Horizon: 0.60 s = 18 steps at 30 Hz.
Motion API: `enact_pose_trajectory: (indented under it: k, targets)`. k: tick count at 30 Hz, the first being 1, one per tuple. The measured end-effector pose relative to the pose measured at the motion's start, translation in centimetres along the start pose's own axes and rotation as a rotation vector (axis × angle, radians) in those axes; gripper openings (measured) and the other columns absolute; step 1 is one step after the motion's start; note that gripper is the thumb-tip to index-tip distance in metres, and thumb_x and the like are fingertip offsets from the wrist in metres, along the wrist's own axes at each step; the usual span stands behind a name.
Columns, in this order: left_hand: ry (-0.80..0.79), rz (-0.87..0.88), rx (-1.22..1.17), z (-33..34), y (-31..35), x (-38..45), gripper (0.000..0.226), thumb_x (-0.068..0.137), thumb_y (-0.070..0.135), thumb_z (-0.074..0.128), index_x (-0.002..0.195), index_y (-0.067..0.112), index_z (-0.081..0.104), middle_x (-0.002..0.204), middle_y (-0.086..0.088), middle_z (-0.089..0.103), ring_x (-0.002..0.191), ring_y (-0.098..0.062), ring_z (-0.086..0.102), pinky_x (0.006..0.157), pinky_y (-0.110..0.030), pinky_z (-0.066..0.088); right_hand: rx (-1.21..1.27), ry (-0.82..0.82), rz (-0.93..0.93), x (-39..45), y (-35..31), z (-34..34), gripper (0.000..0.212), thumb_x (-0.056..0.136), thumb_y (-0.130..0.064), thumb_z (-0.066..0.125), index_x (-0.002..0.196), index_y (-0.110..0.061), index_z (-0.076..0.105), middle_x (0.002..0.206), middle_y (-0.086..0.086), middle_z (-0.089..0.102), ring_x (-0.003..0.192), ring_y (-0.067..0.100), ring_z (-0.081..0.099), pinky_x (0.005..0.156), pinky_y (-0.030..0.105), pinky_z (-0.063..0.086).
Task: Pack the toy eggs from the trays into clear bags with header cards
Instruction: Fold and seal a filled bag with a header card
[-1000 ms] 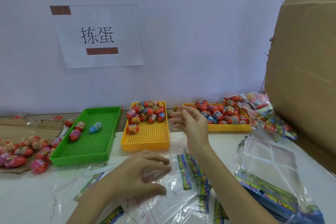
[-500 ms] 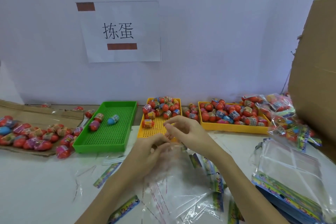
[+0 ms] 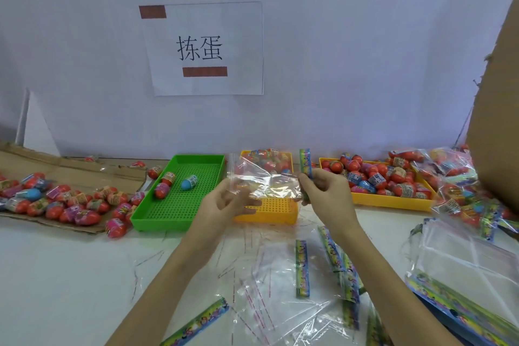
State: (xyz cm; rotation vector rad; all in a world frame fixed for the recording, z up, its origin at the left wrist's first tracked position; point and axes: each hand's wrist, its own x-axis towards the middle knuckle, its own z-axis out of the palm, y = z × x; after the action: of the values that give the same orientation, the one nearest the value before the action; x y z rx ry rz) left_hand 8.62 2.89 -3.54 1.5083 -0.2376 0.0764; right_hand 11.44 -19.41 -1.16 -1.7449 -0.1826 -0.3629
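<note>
Both my hands hold one clear bag [image 3: 264, 177] up in front of the middle yellow tray [image 3: 269, 212]. My right hand [image 3: 323, 191] pinches its end with the colourful header card [image 3: 304, 166], which stands upright. My left hand [image 3: 224, 203] grips the bag's other end near its red-striped edge. Toy eggs in that tray show blurred through the plastic. A green tray [image 3: 179, 199] holds three eggs, one of them blue [image 3: 188, 182]. The right yellow tray [image 3: 393, 199] is heaped with red eggs [image 3: 376, 177].
Loose eggs [image 3: 64, 202] lie on flattened cardboard at the left. Filled bags [image 3: 455, 177] pile up at the right beside a tall cardboard box [image 3: 500, 121]. More clear bags with header cards [image 3: 303, 275] are strewn on the white table near me, with a stack [image 3: 460, 275] at the right.
My right hand came back from the trays to meet my left. Together they lifted a clear bag off the table pile and now hold it spread between them.
</note>
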Motion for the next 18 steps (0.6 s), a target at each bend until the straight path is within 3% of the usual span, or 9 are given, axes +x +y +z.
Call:
enact_pose_trajectory:
  k: [3, 7, 10, 12, 15, 18]
  targets:
    - [0.140, 0.027, -0.048, 0.5, -0.7, -0.1, 0.044, 0.081, 0.044, 0.082, 0.113, 0.015, 0.076, 0.102, -0.013, 0.080, 0.096, -0.033, 0.077, 0.085, -0.035, 0.064, -0.036, -0.033, 0.020, -0.2, 0.1, 0.0, 0.023, 0.102, -0.013, 0.061, 0.080, -0.008, 0.067, 0.059, 0.000, 0.062, 0.059, 0.015, 0.067, 0.057, 0.027, 0.051]
    - [0.197, -0.027, -0.091, 0.6, -0.5, -0.1, 0.033, 0.086, 0.033, 0.077, 0.099, 0.003, 0.076, 0.089, -0.017, 0.079, 0.084, -0.031, 0.077, 0.072, -0.028, 0.063, -0.063, -0.062, 0.014, -0.2, -0.1, 0.6, 0.005, 0.101, -0.018, 0.063, 0.102, -0.018, 0.068, 0.074, -0.007, 0.070, 0.069, 0.005, 0.068, 0.059, 0.019, 0.052]
    - [0.220, -0.027, 0.006, 0.5, -0.2, -0.1, 0.033, 0.087, 0.034, 0.081, 0.086, 0.002, 0.075, 0.082, -0.016, 0.077, 0.077, -0.025, 0.075, 0.071, -0.027, 0.061, -0.224, 0.115, -0.123, -0.8, -0.1, 1.5, 0.037, 0.097, -0.024, 0.070, 0.131, -0.023, 0.055, 0.105, -0.011, 0.063, 0.097, 0.003, 0.062, 0.081, 0.016, 0.051]
    - [0.213, -0.002, 0.063, 0.6, -0.1, -0.2, 0.032, 0.086, 0.035, 0.083, 0.079, 0.005, 0.075, 0.082, -0.013, 0.076, 0.075, -0.021, 0.073, 0.072, -0.024, 0.059, -0.345, 0.163, -0.348, -1.2, -0.5, 1.7, 0.046, 0.097, -0.017, 0.069, 0.140, -0.020, 0.053, 0.120, -0.005, 0.060, 0.111, 0.012, 0.057, 0.095, 0.027, 0.049]
    - [0.165, 0.042, 0.092, 0.8, 0.5, -0.5, 0.030, 0.087, 0.035, 0.082, 0.075, 0.009, 0.075, 0.081, -0.010, 0.076, 0.076, -0.023, 0.073, 0.074, -0.026, 0.060, -0.414, -0.036, -0.655, -1.5, -1.1, 2.0, 0.045, 0.097, 0.002, 0.057, 0.136, -0.020, 0.061, 0.137, -0.004, 0.058, 0.130, 0.014, 0.052, 0.108, 0.037, 0.044]
    - [0.083, 0.101, 0.159, 1.0, 1.0, -0.9, 0.027, 0.089, 0.035, 0.078, 0.086, 0.008, 0.076, 0.080, -0.009, 0.076, 0.077, -0.024, 0.074, 0.075, -0.027, 0.060, -0.471, -0.271, -0.724, -2.1, -1.2, 3.1, 0.053, 0.093, 0.011, 0.051, 0.135, -0.020, 0.064, 0.144, -0.008, 0.059, 0.139, 0.008, 0.047, 0.113, 0.035, 0.039]
